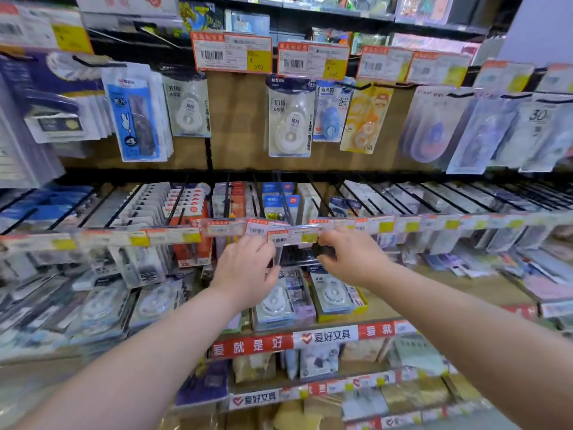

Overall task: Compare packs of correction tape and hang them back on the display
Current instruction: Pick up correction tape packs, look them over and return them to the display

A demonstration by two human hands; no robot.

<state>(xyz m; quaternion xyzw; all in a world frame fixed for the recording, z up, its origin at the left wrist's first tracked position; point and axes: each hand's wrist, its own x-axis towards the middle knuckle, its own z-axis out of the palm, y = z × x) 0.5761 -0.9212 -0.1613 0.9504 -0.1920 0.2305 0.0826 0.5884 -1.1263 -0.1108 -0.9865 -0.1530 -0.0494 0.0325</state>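
A correction tape pack point(296, 254), clear plastic with dark contents, sits just under a price tag point(293, 236) at the tip of a middle-row hook point(285, 200). My left hand point(245, 268) pinches the pack's clear left edge. My right hand point(352, 257) grips its dark right end with curled fingers. Most of the pack is hidden by the tag and my fingers. Whether it hangs on the hook I cannot tell. Similar white correction tape packs point(290, 119) hang on the row above.
Rows of black hooks with hanging stationery packs fill the display left and right. A yellow tray point(344, 315) of white tape packs stands right below my hands. Price tags point(232, 52) line the upper rail. Red shelf strips point(251, 344) mark the lower shelves.
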